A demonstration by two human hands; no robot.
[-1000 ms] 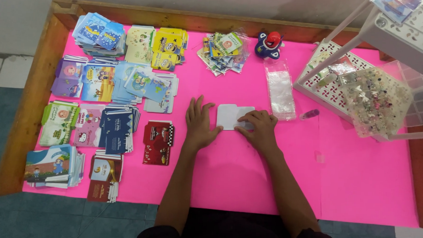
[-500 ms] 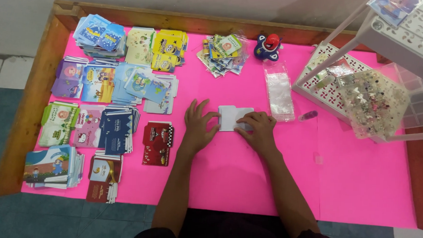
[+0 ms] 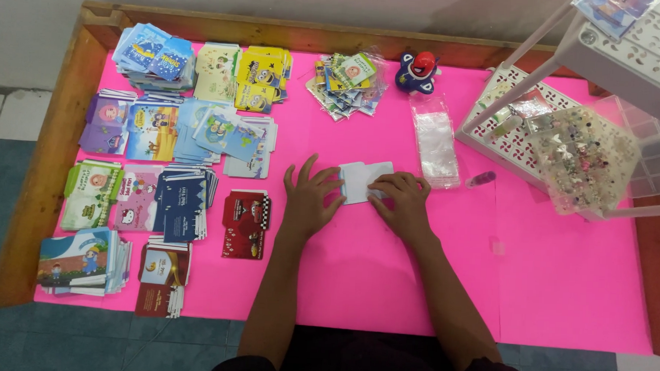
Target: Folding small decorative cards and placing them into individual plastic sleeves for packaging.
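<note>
- Right now both hands are down flat on a small white envelope [image 3: 365,181] in the middle of the pink table cover [image 3: 563,292]. The left hand [image 3: 308,199] is spread wide, fingers splayed, its fingertips pinning the envelope's left edge.
- Over on the other side, the right hand [image 3: 402,203] is curled, fingertips bent onto the lower right corner. Neither hand is closed around the envelope; it's pressed to the surface, not lifted.
- The envelope itself: pale, squarish, blank side up, a faint bluish rim where the left fingers meet it, the top edge slightly uneven as if a flap sits there. Whether it's folded shut I cannot tell.
- Risk, as I judge it: the pink sheet looks smooth, so uneven pressure could make the envelope skid out from under the fingertips or crease crooked.
- Just right of the right hand lies a stack of clear plastic sleeves [image 3: 437,138], with a small vial [image 3: 480,179] beyond; a careless sweep of the wrist could scatter them.
- Left of the left hand sits a red card stack [image 3: 244,223], close enough for the forearm to nudge.
</note>
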